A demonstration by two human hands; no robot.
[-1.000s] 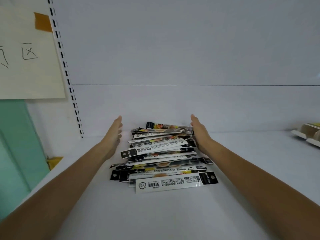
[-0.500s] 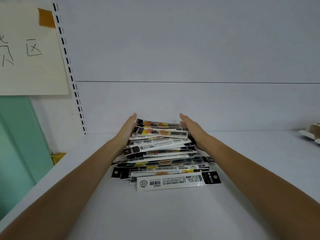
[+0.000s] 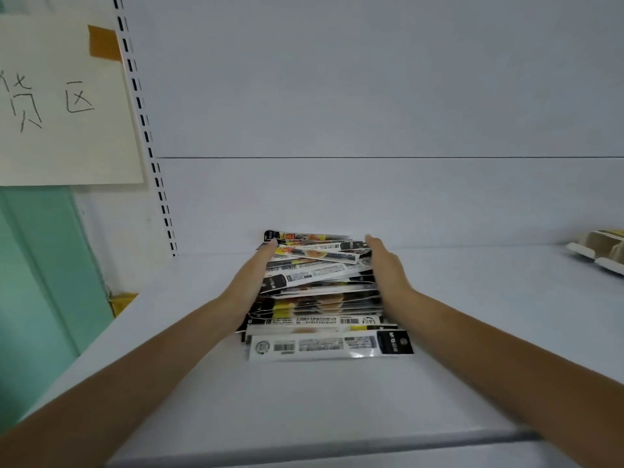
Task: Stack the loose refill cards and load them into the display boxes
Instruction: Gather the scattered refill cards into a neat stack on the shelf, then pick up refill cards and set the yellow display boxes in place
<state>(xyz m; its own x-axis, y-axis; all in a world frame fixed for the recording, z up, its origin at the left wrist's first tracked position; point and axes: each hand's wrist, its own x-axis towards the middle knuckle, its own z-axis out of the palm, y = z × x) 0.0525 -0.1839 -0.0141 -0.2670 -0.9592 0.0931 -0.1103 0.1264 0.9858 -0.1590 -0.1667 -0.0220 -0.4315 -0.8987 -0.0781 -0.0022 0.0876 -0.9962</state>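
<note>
A loose pile of several long, narrow refill cards (image 3: 320, 298) in black, white and yellow lies crosswise on the white shelf (image 3: 304, 400), running back toward the rear wall. My left hand (image 3: 251, 282) presses flat against the left ends of the cards, fingers straight. Along the right ends rests my right hand (image 3: 388, 268), also flat. The pile is squeezed between both palms. The nearest card (image 3: 331, 344) sticks out to the right past the others. A cardboard display box (image 3: 601, 251) shows partly at the right edge.
The shelf's back panel rises just behind the pile. A slotted upright (image 3: 152, 157) stands at the left, with a handwritten paper sign (image 3: 60, 103) taped beside it. A green wall and a yellow item (image 3: 123, 300) lie left of the shelf. The shelf's front edge runs below my forearms.
Both hands moved inward from apart and now press on the two sides of the pile. The cards have been pushed closer together and sit more squarely.
</note>
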